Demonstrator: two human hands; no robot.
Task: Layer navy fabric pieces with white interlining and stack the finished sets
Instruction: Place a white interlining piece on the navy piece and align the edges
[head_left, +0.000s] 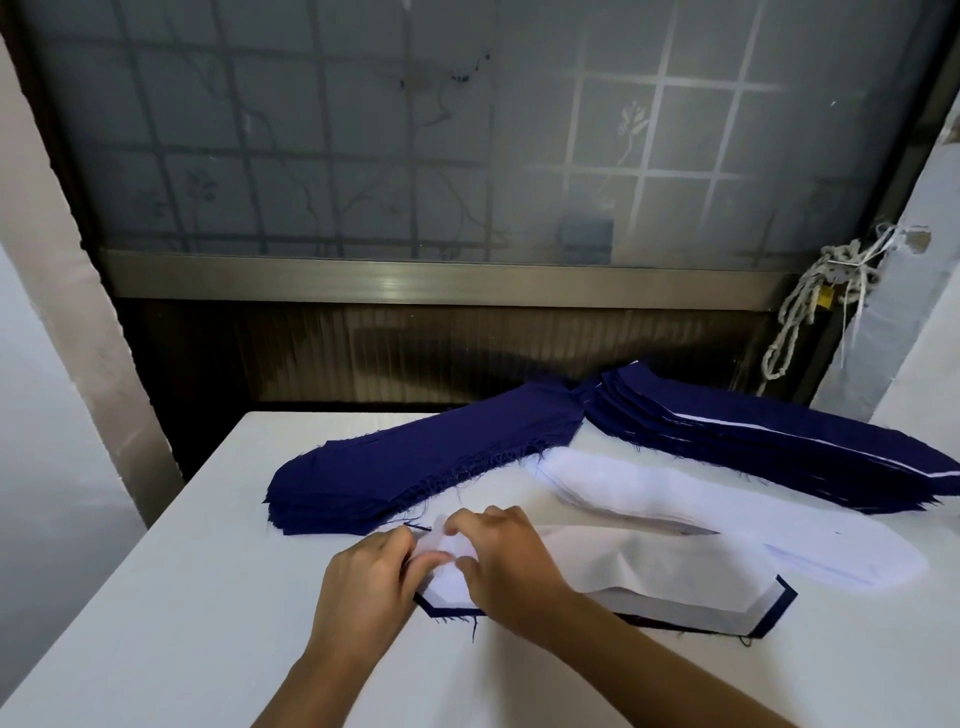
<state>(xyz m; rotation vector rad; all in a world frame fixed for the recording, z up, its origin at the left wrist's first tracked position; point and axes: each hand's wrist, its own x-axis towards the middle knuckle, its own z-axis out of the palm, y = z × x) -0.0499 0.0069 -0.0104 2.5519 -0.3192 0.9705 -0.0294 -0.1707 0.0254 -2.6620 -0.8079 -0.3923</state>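
The left hand (363, 587) pinches the tip of a white interlining sheet (649, 566) lying on a navy piece (779, 619), and the right hand (506, 564), fingers curled, seems through the blur to pinch it too, with the loose navy stack (415, 475) just beyond the fingertips and the finished sets (779, 434) well off to their right.

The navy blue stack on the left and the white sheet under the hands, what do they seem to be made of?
The stack of navy blue fabric pieces looks like matte woven cloth: loose threads fray along its cut edges. The thin white interlining sheet seems a light nonwoven or fine fabric: it creases softly and its edges are clean.
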